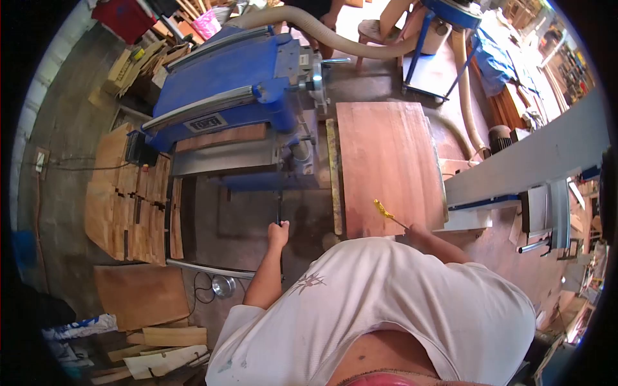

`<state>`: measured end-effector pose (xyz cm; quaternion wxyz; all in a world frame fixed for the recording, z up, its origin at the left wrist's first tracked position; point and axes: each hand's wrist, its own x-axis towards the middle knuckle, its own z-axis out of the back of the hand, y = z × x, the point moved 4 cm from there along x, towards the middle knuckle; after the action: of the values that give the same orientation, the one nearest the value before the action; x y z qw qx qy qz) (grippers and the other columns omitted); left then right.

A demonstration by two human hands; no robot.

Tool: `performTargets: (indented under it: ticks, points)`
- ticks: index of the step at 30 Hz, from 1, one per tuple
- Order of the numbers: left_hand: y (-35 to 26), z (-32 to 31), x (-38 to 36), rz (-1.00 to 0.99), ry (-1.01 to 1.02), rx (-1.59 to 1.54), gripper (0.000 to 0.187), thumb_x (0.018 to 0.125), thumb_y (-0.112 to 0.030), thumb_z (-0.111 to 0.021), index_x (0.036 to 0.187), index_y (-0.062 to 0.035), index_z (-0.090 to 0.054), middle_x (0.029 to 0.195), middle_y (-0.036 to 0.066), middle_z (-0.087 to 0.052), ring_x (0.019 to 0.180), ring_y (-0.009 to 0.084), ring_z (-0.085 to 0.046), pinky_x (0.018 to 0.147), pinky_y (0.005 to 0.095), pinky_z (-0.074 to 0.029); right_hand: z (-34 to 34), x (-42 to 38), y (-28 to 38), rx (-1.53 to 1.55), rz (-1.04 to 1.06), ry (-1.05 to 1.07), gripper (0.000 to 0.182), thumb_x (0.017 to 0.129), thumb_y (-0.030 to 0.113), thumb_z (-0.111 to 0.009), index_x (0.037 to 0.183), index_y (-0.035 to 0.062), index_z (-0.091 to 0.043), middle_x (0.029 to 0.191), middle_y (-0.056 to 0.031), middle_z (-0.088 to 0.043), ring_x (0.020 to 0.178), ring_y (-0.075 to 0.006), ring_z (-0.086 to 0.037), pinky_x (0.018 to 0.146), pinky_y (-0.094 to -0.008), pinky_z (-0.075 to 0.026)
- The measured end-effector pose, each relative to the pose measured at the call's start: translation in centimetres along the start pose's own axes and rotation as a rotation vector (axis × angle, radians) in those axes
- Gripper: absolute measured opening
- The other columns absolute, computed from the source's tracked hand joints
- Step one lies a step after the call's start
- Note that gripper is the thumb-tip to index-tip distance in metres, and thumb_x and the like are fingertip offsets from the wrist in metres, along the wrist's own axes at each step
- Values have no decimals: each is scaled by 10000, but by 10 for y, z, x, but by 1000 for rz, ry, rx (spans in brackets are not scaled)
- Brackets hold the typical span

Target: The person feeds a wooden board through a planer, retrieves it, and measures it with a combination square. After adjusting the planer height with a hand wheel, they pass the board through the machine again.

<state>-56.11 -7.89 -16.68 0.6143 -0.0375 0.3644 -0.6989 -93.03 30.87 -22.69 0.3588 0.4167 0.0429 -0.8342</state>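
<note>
My left hand (278, 234) is closed around the end of a thin dark rod (279, 209) below the blue planer (222, 96). A wooden board (222, 138) shows in the planer's opening, above its metal bed (225, 161). On the right, my right hand (420, 235) is closed on a slim tool with a yellow end (382, 209), its thin shaft reaching toward my fingers. The tool lies over the near part of a stack of wide reddish wooden panels (386, 154). Exactly what kind of tool it is, I cannot make out.
Stacked wood pieces (125, 212) stand left of the planer. A metal roller bar (212, 267) and a round metal lamp (224, 286) are nearer me. A pale hose (360, 48) runs behind, where another person (327, 19) stands. A large grey beam (528, 151) juts in from the right.
</note>
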Motion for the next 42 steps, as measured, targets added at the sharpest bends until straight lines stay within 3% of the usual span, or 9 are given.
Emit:
performTargets:
  ticks: [3,9,15,18,20,23,29,33,42]
  points:
    - [-15,8,-8,1,-36,77,434,832,-382,-646,865,49,-687,875,288,-658,917,457,-632,789,507,-489,14,-23,-3,454,-134,-26,269,917,270,-529,897,46,-677,834,-168,-669,820,-333,-656,724,-430,-530]
    - [8,5,7,94,-87,296,532,827,-391,-622,946,126,-648,936,304,-659,927,465,-631,829,492,-498,-67,32,-88,-185,151,-167,234,908,250,-519,957,87,-681,808,-126,-676,763,-313,-663,712,-436,-535]
    - [-24,8,-16,129,-147,475,552,823,-367,-651,1167,60,-587,1138,265,-631,1059,407,-611,879,483,-489,-55,-10,-138,455,-129,-407,288,915,273,-541,853,26,-676,876,-207,-680,773,-403,-657,684,-503,-503]
    - [-61,4,-54,171,-355,470,673,806,-316,-679,1368,-28,-444,1376,238,-483,1255,383,-483,995,506,-415,-53,-20,-162,468,-221,-392,328,919,296,-549,857,-8,-656,888,-251,-666,823,-423,-648,724,-517,-496]
    - [-72,-19,-61,-96,-546,569,811,797,-271,-689,1480,-109,-284,1519,209,-301,1383,381,-318,1088,538,-304,-50,-18,-180,454,-268,-380,332,919,302,-552,873,-12,-647,888,-261,-661,839,-431,-643,736,-519,-495]
    - [-100,-59,-80,-36,-472,729,807,815,-269,-668,1500,-136,-262,1555,206,-225,1437,358,-220,1133,547,-213,-44,-6,-208,487,-333,-391,316,908,301,-563,938,-10,-611,944,-278,-640,901,-442,-625,775,-528,-484]
    - [-72,-207,-58,65,328,481,815,827,-395,-671,1483,-80,-303,1546,206,-255,1441,316,-237,1151,454,-243,-17,61,-243,473,-350,-551,392,932,342,-526,1059,-26,-560,1093,-274,-598,1050,-461,-560,889,-519,-449]
    - [-27,-290,-28,243,406,-9,810,843,-408,-658,1442,23,-323,1462,262,-373,1360,374,-371,1112,415,-323,-16,104,-247,592,-347,-724,258,902,228,-577,929,-26,-540,948,-277,-586,907,-466,-567,764,-523,-446]
    - [-29,-335,-57,307,69,-42,781,871,-476,-609,1370,73,-365,1311,281,-519,1223,395,-511,1016,434,-410,-35,103,-229,682,-348,-686,273,914,245,-573,881,-26,-575,883,-285,-611,876,-476,-589,733,-526,-448]
